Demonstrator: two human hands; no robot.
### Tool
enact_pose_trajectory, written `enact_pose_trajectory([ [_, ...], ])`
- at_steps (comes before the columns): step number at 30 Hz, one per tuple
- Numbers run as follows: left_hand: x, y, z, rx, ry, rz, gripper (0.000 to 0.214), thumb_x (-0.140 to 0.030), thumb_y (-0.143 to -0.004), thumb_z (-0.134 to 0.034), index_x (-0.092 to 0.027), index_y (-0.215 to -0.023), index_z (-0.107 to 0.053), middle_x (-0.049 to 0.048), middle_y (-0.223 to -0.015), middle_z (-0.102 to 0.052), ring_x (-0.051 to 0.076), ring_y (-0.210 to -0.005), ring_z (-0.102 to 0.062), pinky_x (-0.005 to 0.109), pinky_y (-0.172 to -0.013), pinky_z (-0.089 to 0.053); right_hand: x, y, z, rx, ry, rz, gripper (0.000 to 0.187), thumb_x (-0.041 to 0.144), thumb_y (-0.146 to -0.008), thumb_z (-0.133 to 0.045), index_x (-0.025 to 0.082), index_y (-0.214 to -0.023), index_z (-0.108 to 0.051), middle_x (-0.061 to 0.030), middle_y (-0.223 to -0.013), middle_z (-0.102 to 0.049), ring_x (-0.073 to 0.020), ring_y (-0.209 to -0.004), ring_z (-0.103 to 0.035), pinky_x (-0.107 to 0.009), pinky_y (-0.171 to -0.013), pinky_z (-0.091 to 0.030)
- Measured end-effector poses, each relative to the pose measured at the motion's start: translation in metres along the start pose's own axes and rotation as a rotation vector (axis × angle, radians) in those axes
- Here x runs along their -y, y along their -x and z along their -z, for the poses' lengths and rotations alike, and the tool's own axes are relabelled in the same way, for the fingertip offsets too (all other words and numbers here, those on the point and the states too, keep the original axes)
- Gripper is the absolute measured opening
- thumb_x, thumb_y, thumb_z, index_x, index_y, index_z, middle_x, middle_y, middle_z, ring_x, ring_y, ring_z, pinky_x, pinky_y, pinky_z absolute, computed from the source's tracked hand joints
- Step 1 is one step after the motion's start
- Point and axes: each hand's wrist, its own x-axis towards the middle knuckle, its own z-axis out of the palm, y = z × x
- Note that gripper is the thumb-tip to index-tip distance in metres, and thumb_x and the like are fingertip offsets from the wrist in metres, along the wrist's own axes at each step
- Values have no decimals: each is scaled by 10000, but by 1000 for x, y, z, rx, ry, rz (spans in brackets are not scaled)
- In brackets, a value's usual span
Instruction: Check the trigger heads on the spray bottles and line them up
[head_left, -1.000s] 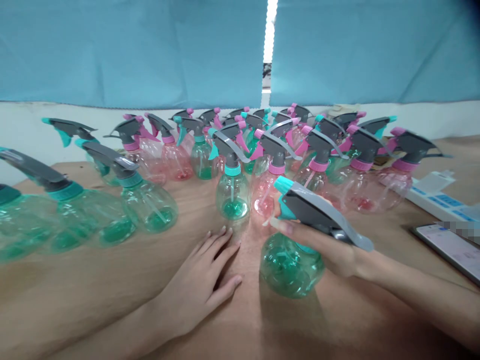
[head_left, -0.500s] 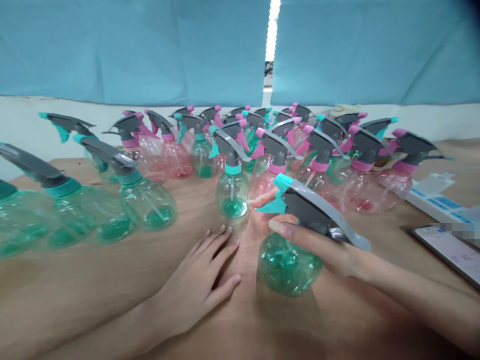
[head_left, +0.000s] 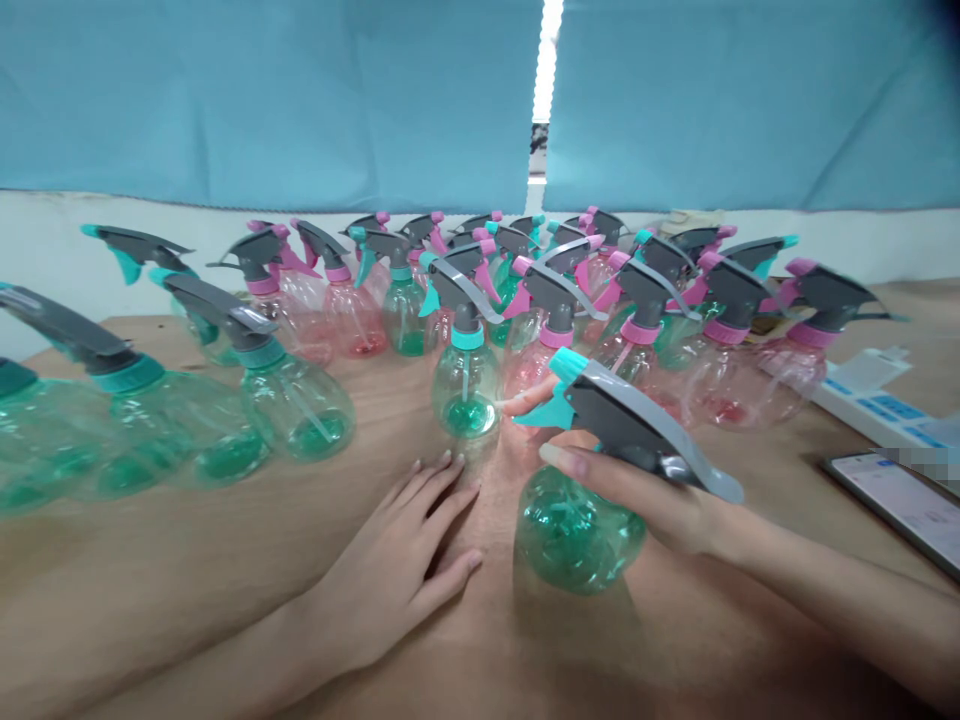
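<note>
My right hand (head_left: pixel 660 500) is wrapped round the neck of a green spray bottle (head_left: pixel 577 525) with a grey trigger head and teal nozzle, and its forefinger reaches out under the nozzle. The bottle stands tilted on the wooden table (head_left: pixel 187 580), right of centre. My left hand (head_left: pixel 397 570) lies flat on the table to the left of that bottle, fingers spread, holding nothing. Just beyond my left fingertips stands another green spray bottle (head_left: pixel 465 385).
Several green and pink spray bottles (head_left: pixel 637 330) crowd the back of the table, with more green ones (head_left: pixel 296 400) at the left. A phone (head_left: pixel 904 500) and a white power strip (head_left: pixel 870 400) lie at the right. Blue curtains hang behind.
My right forefinger has stretched out under the teal nozzle, and the bottle has shifted very slightly to the left. My left hand has stayed put.
</note>
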Motion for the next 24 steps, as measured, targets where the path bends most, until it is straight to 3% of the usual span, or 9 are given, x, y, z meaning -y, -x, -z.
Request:
enact_pose_trajectory([
  [7,0,1,0,-6,12,-6,490,-436,-971,-473,-174,-1384,-462,124,-1453,-441,312,-1336,-393,514,-1076,-333,3,-3,-3,-3,-4,10,197,138,-829,-567,265,-750,-438,60,-569,-362,-177,-718,-593,-318,-637,-528],
  [17,0,0,0,4,2,-6,490,-440,-977,-459,-174,-1389,-454,127,-1467,-420,307,-1354,-365,505,-1083,-323,0,-1,-1,22,-28,41,201,89,-846,-553,244,-727,-506,57,-617,-409,-122,-686,-569,-252,-648,-510],
  [24,1,0,-1,8,-8,-7,494,-446,-982,-449,-175,-1394,-445,122,-1464,-426,301,-1345,-378,507,-1082,-324,-1,-2,-1,33,-29,40,235,113,-852,-554,246,-688,-449,62,-596,-370,-124,-640,-538,-260,-602,-495],
])
